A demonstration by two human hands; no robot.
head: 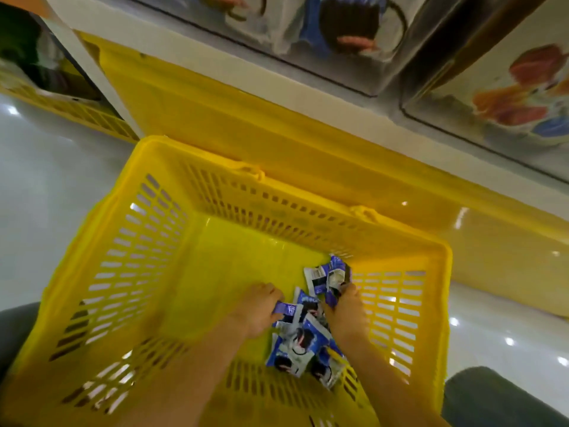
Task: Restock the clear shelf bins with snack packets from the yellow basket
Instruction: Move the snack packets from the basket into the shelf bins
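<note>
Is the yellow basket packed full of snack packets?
No, only a small cluster of blue packets lies by the right wall of the basket; most of its floor shows bare.

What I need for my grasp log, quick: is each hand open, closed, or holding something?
Left hand: closed, gripping a blue snack packet.
Right hand: closed, holding blue-and-white packets.

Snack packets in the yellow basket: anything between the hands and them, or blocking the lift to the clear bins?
Nothing visible. The left hand and right hand already grip snack packets in the open-topped yellow basket; only its far wall and the white shelf ledge lie before the clear bins.
</note>
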